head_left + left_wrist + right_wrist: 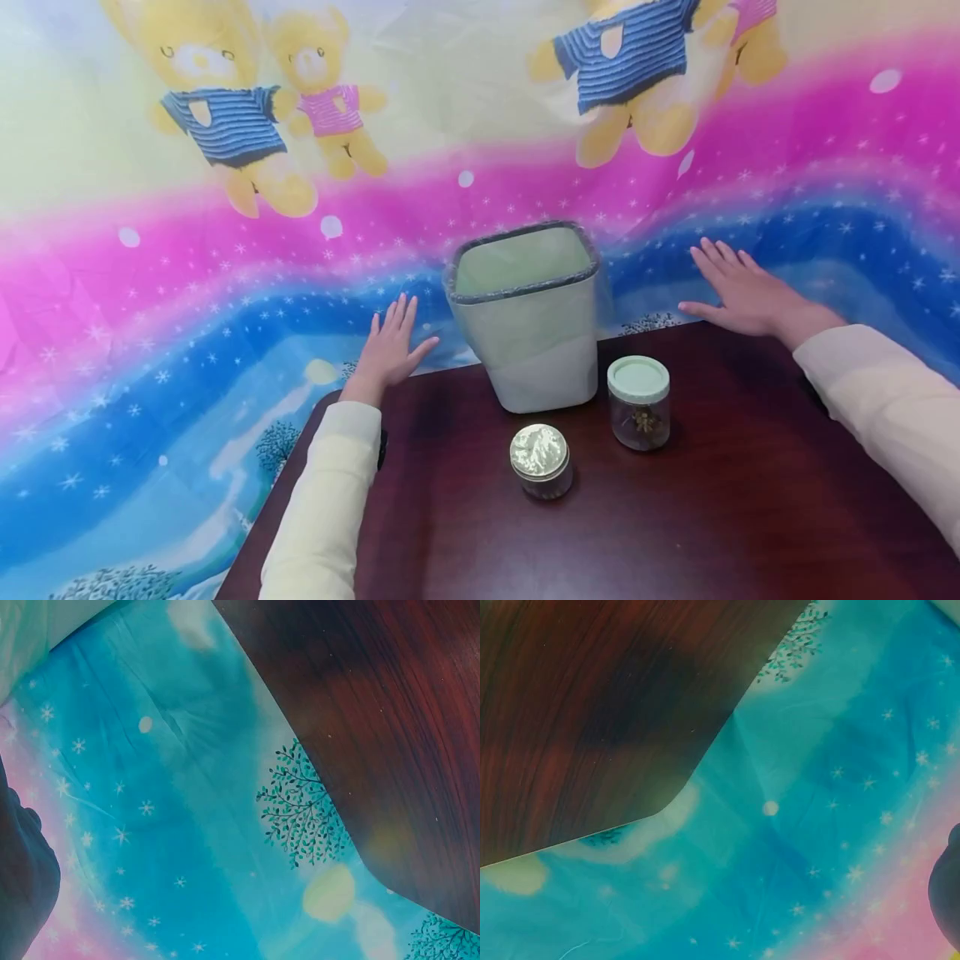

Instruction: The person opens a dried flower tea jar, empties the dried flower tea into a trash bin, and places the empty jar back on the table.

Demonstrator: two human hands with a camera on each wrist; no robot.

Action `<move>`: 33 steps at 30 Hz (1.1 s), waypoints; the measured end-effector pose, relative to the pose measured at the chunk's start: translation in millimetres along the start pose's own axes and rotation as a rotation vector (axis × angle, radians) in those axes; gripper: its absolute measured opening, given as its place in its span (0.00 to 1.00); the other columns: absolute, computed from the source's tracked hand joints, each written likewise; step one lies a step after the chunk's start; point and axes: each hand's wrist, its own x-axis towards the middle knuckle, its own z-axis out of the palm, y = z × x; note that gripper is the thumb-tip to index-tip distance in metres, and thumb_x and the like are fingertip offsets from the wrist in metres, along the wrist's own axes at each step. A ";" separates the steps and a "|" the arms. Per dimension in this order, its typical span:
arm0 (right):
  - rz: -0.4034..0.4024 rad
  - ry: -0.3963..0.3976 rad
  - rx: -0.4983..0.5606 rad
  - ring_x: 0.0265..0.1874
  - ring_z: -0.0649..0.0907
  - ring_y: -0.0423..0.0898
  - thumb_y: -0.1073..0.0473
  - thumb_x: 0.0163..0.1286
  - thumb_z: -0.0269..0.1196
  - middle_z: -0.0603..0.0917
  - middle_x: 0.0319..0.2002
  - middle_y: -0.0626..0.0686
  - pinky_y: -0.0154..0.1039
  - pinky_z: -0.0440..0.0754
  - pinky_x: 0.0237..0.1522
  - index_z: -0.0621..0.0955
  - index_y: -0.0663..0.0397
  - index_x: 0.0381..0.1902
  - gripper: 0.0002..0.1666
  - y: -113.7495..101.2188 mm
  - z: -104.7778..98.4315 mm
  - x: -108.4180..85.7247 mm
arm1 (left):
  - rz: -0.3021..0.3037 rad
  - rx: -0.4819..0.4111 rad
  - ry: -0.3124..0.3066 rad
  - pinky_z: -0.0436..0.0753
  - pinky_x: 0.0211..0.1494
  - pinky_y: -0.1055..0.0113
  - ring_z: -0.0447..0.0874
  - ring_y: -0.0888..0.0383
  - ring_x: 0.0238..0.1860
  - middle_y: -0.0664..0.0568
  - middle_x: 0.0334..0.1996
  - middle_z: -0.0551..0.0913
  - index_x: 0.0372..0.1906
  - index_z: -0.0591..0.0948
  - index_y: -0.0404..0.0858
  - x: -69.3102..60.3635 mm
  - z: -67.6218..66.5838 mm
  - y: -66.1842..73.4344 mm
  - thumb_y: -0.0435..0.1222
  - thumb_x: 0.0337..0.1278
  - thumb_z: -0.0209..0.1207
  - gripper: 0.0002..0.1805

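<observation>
In the head view my left hand [388, 348] is held out, fingers straight and thumb apart, near the table's back left corner. My right hand [738, 290] stretches out in the same way over the far right side. Both hold nothing. Between them, near the back edge, stands a pale green-white trash bin [536, 358] with a grey rim. Right of it is a clear jar [640, 421] with a mint lid and something brownish inside. In front sits a small round tin [542, 462] with a shiny silver top. Each wrist view catches only a dark part of its hand at the edge.
A dark reddish-brown wooden table [600, 542] carries the bin and both containers. Behind and around it hangs a colourful backdrop [420, 208] printed with bears, snowflakes and pink and blue bands. The table's rounded corner [660, 810] shows in the right wrist view.
</observation>
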 end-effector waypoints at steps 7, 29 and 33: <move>-0.032 -0.002 0.070 0.72 0.31 0.58 0.34 0.72 0.50 0.29 0.75 0.62 0.55 0.28 0.69 0.33 0.58 0.76 0.56 -12.6 0.1 -8.8 | 0.020 -0.046 -0.023 0.39 0.72 0.44 0.36 0.45 0.76 0.44 0.77 0.38 0.78 0.38 0.42 -2.9 2.1 4.5 0.59 0.68 0.45 0.46; -0.091 0.080 0.245 0.74 0.36 0.54 0.42 0.71 0.58 0.37 0.77 0.53 0.62 0.39 0.69 0.40 0.49 0.78 0.53 -42.6 14.8 -27.8 | 0.058 -0.129 -0.008 0.39 0.74 0.49 0.42 0.47 0.75 0.46 0.77 0.43 0.78 0.42 0.42 -21.0 5.7 9.3 0.60 0.69 0.43 0.45; -0.109 0.092 0.281 0.74 0.39 0.54 0.43 0.70 0.60 0.40 0.77 0.52 0.67 0.46 0.66 0.42 0.46 0.78 0.52 -53.7 18.9 -29.2 | 0.072 -0.155 -0.002 0.41 0.74 0.49 0.41 0.48 0.76 0.46 0.77 0.43 0.78 0.43 0.42 -25.6 7.8 12.1 0.59 0.69 0.45 0.44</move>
